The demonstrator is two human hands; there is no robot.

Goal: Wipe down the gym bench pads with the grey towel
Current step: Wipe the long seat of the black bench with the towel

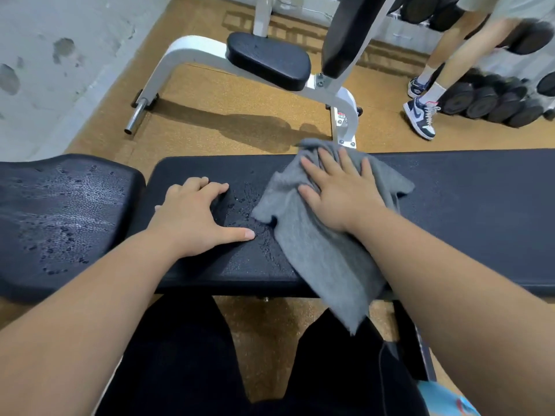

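A right hand (339, 187) presses flat, fingers spread, on the grey towel (318, 250) near the far edge of the long bench pad (465, 205), the cloth trailing over its near edge. The left hand (192, 217) rests by the pad's left end, fingers loosely bent, holding nothing; droplets (75, 190) bead the adjoining seat pad (36, 253).

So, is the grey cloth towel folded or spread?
Spread, rumpled: right hand presses the grey towel on the long black bench pad; corner overhangs.

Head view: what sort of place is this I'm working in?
Most likely a gym: a padded black bench, a white-framed bench behind it, and rows of dumbbells at far right.
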